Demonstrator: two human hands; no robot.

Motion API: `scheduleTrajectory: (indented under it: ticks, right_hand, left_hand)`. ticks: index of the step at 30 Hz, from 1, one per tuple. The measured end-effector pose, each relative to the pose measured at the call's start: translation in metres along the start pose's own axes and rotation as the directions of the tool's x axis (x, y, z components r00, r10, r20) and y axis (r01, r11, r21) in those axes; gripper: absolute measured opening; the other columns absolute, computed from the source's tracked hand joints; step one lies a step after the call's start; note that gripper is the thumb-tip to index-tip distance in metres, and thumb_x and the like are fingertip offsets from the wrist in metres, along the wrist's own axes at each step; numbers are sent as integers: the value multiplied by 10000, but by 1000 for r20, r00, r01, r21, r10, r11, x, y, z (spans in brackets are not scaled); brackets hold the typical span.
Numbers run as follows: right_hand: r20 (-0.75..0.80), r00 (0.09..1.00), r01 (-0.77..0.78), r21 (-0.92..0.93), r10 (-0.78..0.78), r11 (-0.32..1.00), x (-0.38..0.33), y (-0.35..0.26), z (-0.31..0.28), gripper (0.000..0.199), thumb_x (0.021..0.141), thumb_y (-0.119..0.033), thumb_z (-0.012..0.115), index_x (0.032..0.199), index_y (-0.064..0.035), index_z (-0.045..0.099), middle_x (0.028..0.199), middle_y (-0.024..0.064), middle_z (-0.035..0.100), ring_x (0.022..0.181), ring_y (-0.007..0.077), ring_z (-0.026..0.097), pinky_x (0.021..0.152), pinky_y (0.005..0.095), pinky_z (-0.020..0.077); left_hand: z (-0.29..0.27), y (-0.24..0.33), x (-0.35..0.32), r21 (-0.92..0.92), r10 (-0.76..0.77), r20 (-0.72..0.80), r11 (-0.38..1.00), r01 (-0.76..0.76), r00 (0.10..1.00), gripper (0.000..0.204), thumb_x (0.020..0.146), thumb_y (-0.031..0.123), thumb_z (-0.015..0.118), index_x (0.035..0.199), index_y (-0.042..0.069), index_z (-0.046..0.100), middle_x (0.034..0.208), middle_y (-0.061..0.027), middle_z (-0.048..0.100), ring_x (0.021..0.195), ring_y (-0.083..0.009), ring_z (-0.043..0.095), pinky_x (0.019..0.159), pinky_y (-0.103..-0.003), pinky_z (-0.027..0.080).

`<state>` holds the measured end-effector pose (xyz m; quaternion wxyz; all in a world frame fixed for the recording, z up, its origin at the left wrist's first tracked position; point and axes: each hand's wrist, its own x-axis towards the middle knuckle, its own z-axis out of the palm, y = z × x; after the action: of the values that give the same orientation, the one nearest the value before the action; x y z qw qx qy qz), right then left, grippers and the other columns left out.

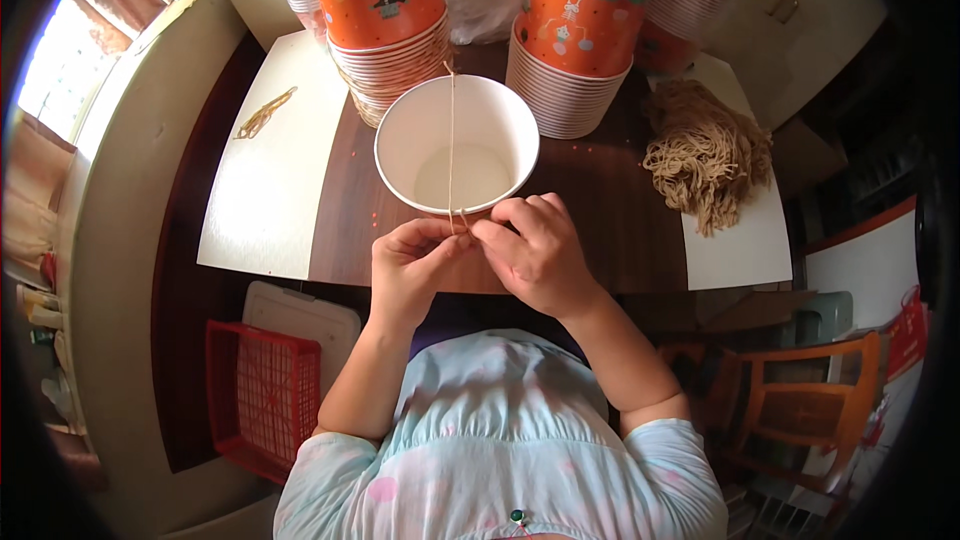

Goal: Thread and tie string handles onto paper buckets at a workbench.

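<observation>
A white paper bucket stands on the table in front of me, its mouth facing up. A thin tan string runs straight across that mouth, from the far rim to the near rim. At the near rim, my left hand pinches the string between thumb and forefinger. My right hand is beside it, fingers curled and thumb and forefinger closed on the string's end. The fingertips of both hands almost meet. Exactly how the string passes at the near rim is partly hidden by the fingers.
Behind the bucket rise a left stack and a right stack of orange-and-green printed buckets. A heap of tan strings lies at the right, a few loose strands at the left. Below are a red crate and a wooden chair.
</observation>
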<state>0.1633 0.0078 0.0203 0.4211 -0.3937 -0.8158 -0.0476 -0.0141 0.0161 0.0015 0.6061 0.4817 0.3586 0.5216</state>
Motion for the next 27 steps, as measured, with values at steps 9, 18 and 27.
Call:
scheduleTrajectory:
  ticks: [9, 18, 27]
  right_hand:
    - [-56, 998, 24, 31, -22, 999, 4, 3, 6, 316, 672, -20, 705, 974, -81, 633, 852, 38, 579, 697, 216, 564, 625, 336, 431]
    - [133, 983, -166, 329, 128, 930, 11, -2, 10, 328, 720, -41, 681, 1043, -55, 621, 890, 105, 688, 736, 263, 681, 632, 337, 559]
    - [98, 979, -206, 462, 181, 863, 13, -11, 22, 275, 730, -48, 678, 1000, -66, 628, 906, 107, 687, 772, 266, 681, 647, 338, 557]
  left_hand:
    - [-8, 4, 3, -119, -27, 13, 992, 28, 1000, 106, 839, -43, 642, 938, -80, 645, 905, -133, 682, 826, -168, 661, 783, -275, 543]
    - [-20, 12, 4, -184, -65, 80, 980, 79, 995, 111, 840, -32, 644, 943, -75, 649, 901, -132, 686, 819, -173, 665, 768, -277, 547]
    - [-32, 34, 8, -73, -150, 136, 984, 161, 979, 95, 830, -37, 649, 923, -58, 650, 884, -124, 679, 797, -167, 654, 738, -261, 533]
